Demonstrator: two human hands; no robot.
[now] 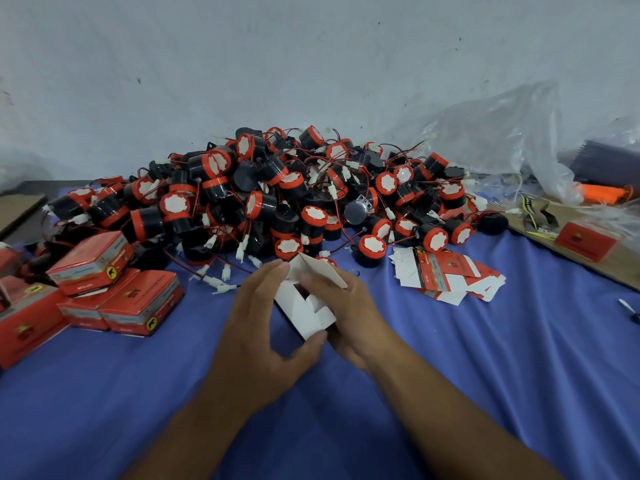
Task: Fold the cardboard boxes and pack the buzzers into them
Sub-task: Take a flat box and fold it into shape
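Blue cloth-covered tabletop (pixel 485 358) against a scuffed grey wall (pixel 311 64). Lower left, stacked red printed cardboard boxes (pixel 114 289), partly cut off. Centre, both hands, left (pixel 263 327) and right (pixel 349 317), grip a half-folded white cardboard box (pixel 304 310), contents hidden. Behind, heaped black-and-red buzzers (pixel 277 195). Right, flat box blanks (pixel 446 275), crumpled clear plastic (pixel 502 133).

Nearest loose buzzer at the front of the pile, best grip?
Take that buzzer across its black round body, below the orange cap, coming from above and the near side. It stands cap-up at the pile's edge, near side bare, other buzzers behind. Its red wire trails left, so lift slowly.
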